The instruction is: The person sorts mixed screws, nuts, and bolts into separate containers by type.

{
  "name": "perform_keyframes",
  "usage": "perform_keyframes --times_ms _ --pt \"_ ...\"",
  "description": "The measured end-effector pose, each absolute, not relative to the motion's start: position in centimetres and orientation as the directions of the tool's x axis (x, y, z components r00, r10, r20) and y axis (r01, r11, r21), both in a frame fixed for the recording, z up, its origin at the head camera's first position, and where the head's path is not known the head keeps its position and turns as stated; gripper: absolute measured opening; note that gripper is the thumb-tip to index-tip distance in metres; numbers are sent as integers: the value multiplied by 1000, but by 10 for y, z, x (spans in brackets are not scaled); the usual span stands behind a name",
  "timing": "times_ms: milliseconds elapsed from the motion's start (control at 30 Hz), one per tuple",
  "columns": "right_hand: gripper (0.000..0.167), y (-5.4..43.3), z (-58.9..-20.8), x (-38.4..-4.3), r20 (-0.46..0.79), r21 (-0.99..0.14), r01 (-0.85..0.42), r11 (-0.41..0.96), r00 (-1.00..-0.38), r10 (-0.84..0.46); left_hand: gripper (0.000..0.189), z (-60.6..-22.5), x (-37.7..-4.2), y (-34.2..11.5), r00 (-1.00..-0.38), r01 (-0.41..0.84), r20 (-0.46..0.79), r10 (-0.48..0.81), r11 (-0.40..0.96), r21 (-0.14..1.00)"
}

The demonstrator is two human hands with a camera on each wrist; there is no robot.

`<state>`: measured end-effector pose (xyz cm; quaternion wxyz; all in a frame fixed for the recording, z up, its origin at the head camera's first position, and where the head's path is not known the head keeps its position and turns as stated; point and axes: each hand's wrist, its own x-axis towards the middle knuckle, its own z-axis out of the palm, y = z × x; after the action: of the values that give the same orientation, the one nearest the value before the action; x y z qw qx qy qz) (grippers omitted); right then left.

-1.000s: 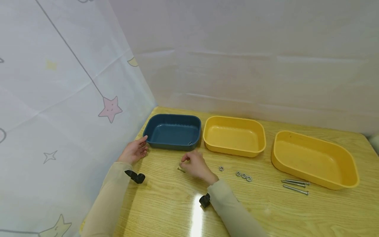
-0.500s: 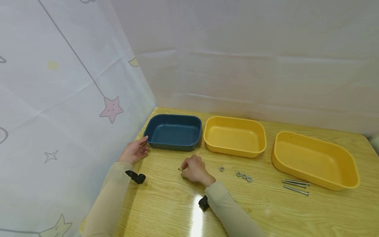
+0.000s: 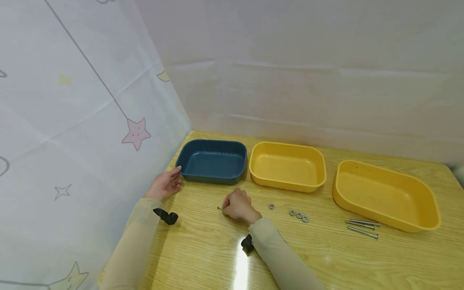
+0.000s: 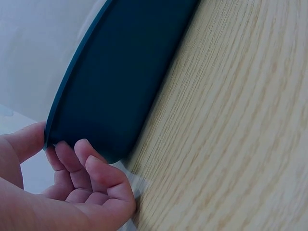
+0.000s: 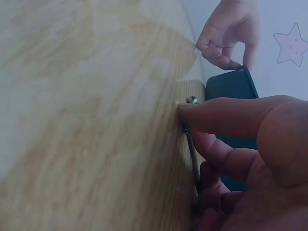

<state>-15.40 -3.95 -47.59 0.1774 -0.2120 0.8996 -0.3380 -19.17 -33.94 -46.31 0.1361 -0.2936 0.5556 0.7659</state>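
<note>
At the far left of the table sits a dark blue tray (image 3: 214, 163). My left hand (image 3: 165, 185) pinches its near left corner by the rim, thumb on one side and fingertips at the other, as the left wrist view shows with the tray wall (image 4: 120, 72). In front of the tray, my right hand (image 3: 239, 205) pinches a small screw (image 3: 219, 208) low at the tabletop. The right wrist view shows the round screw head (image 5: 192, 100) beyond my thumb; part of the shank is hidden by the fingers.
Two yellow trays (image 3: 288, 187) (image 3: 386, 193) stand to the right of the blue one. A lone nut (image 3: 271, 206) and a row of nuts (image 3: 299, 215) lie right of my right hand. Long bolts (image 3: 362, 232) lie before the right-hand tray. A cloth wall (image 3: 90, 161) borders the left.
My right hand has come down and back from near the blue tray onto the screw and now pinches it. A small piece seen at the tray's near right is out of sight. Left hand unmoved.
</note>
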Motion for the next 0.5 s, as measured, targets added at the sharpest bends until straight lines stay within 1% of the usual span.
perform_keyframes --times_ms 500 --pt "13 -37 -470 -153 -193 -647 -297 702 -827 -529 31 -459 -189 -337 -786 -535 -603 -136 -339 774"
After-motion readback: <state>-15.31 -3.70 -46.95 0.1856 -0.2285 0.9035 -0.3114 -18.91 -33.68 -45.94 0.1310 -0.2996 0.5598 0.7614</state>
